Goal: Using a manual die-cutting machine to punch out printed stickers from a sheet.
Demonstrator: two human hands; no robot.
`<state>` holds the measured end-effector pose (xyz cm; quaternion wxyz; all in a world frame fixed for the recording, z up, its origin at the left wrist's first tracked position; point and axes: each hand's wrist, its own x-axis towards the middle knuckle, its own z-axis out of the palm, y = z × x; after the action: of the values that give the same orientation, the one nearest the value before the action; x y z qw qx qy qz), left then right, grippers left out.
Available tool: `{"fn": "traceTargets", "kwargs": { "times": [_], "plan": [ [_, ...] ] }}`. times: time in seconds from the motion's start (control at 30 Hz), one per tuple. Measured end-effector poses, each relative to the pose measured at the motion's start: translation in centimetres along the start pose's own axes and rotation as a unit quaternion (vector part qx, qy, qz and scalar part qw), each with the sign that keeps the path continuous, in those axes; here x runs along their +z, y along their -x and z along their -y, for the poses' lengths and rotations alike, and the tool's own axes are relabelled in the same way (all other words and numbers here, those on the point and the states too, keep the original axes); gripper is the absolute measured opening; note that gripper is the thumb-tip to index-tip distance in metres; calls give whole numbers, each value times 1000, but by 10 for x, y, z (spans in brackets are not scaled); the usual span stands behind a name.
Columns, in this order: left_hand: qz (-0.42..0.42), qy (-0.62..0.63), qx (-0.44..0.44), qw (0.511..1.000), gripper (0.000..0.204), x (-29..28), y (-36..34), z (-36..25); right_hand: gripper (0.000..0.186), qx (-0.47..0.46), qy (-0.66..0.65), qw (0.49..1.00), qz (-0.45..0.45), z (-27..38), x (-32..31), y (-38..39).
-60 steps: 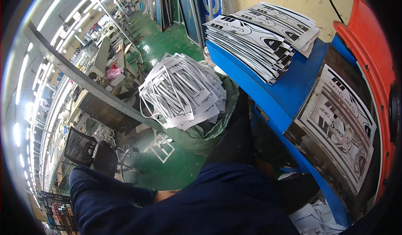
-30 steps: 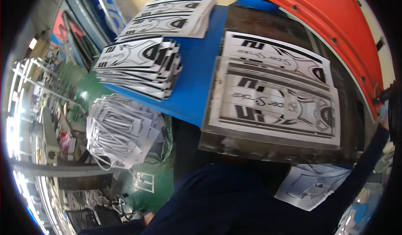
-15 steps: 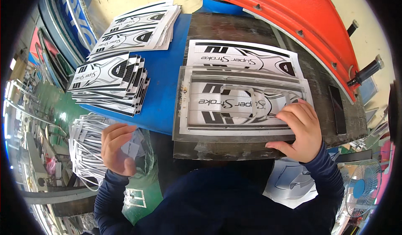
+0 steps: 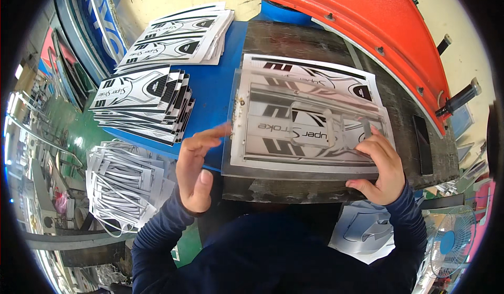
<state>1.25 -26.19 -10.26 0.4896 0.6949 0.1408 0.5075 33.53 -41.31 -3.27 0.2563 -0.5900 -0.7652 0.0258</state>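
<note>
A clear cutting-die plate (image 4: 239,150) with a raised inner frame lies over a printed white sheet (image 4: 252,58) with black and grey graphics; the plate is smeared by motion and looks slightly raised at its far side. My right hand (image 4: 382,170) grips the plate's near right part, fingers curled at the inner frame and thumb by the front edge. My left hand (image 4: 197,163) is open, fingers stretched toward the plate's left edge. Its fingertips are blurred, so I cannot tell whether they touch. Both plate and sheet rest on a dark worn board (image 4: 294,193).
Left of the board, a blue surface (image 4: 210,105) carries a stack of cut printed pieces (image 4: 134,97) and a stack of uncut sheets (image 4: 178,39). Waste paper frames (image 4: 126,184) pile up below. A red machine arm (image 4: 362,11) curves over the far right; a black phone (image 4: 421,147) lies at right.
My left hand has moved right, from above the waste frames to the plate's left edge. The plate has shifted and blurred under my right hand, which keeps its grip.
</note>
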Motion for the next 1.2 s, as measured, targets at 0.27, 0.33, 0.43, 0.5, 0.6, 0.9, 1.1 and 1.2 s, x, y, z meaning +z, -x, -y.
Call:
{"fn": "traceTargets", "kwargs": {
  "times": [0.27,0.33,0.43,0.5,0.6,0.9,1.1,1.2],
  "plan": [
    [76,-208,-11,975,74,-3,-6,-12,59,13,-45,995,-92,-5,-3,4],
    [-3,-116,-27,993,78,14,-19,-17,58,14,-50,995,-90,-4,-3,5],
    [-57,-10,-42,997,86,20,-41,-23,57,17,-39,996,-84,-3,-3,9],
    [22,-55,-61,996,83,4,-46,-19,56,21,-40,995,-86,-3,-1,10],
    [42,-23,-109,993,80,-2,-47,-19,65,11,-51,993,-110,-8,3,11],
    [66,-113,-142,981,47,4,-79,-15,61,7,-75,983,-169,-13,-2,14],
    [120,-419,122,892,33,34,-94,-18,70,76,-199,940,-266,-20,2,28],
    [276,-262,2,925,28,62,-95,-20,77,108,-270,889,-355,-8,5,21]
  ]
}}
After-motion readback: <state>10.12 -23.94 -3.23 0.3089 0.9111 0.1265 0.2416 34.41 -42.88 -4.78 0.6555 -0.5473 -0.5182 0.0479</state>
